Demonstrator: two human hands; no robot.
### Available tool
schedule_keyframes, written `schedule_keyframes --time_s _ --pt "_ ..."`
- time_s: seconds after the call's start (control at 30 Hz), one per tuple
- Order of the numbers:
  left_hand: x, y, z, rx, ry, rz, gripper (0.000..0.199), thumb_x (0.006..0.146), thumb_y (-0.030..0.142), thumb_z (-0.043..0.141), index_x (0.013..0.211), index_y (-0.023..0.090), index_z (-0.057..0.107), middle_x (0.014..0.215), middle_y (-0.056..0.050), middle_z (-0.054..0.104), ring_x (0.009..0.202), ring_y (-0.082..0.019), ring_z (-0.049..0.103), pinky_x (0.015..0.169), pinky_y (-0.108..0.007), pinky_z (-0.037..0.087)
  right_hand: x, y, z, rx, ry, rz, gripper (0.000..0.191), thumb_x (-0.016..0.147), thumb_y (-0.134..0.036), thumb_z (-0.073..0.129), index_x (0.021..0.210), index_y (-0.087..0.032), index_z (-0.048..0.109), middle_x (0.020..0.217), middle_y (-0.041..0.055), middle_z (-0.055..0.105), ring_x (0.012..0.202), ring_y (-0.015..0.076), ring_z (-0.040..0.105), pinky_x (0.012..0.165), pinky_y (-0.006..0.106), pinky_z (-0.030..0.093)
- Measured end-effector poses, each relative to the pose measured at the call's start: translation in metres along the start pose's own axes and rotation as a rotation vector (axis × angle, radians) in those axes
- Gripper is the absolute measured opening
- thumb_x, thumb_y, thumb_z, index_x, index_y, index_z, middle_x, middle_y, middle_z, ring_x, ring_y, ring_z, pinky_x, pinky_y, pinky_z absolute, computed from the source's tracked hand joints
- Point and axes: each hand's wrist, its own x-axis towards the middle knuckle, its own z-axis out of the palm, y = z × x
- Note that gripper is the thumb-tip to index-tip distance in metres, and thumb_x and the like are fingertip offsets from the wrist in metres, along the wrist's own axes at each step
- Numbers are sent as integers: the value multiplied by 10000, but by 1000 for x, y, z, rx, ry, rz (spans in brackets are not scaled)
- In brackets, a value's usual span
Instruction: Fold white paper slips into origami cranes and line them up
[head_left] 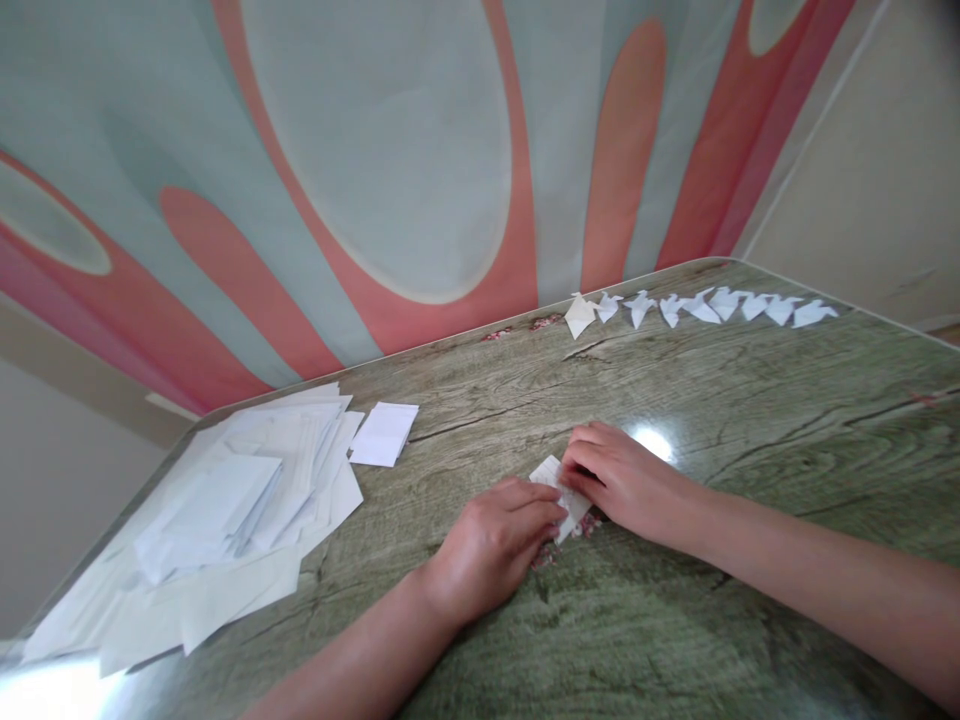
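Observation:
Near the middle of the wood-patterned table (465,440) lies a small folded piece of white paper (571,512), faintly lined and turned cornerwise. My left hand (501,535) presses its fingertips on the paper's left side. From the right, my right hand (615,475) has its thumb and fingers pinched together at the paper's upper right edge. The fingers cover part of the paper, so its folds show only partly.
A heap of loose white sheets (322,515) covers the table's left end, with a small folded paper stack (384,434) beside it. Several folded paper birds (641,308) stand in a row along the far right edge. A patterned wall (390,150) rises behind.

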Motion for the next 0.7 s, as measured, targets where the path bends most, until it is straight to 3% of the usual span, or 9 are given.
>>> schedule_keyframes --time_s 0.43,0.7 --pt "2 0 -1 40 -22 20 218 906 109 479 1028 153 654 1112 -97 665 1011 -200 610 877 -331 504 -1 0 1 30 35 -7 141 894 -133 538 769 -196 533 792 30 569 802 202 512 726 337 394" --pt "-1 14 -13 311 -266 60 306 951 146 415 1227 118 543 1278 -127 595 1155 -245 556 1029 -417 432 0 1 -1 62 55 -14 171 880 -82 540 760 -200 508 779 12 573 789 184 505 722 322 402"
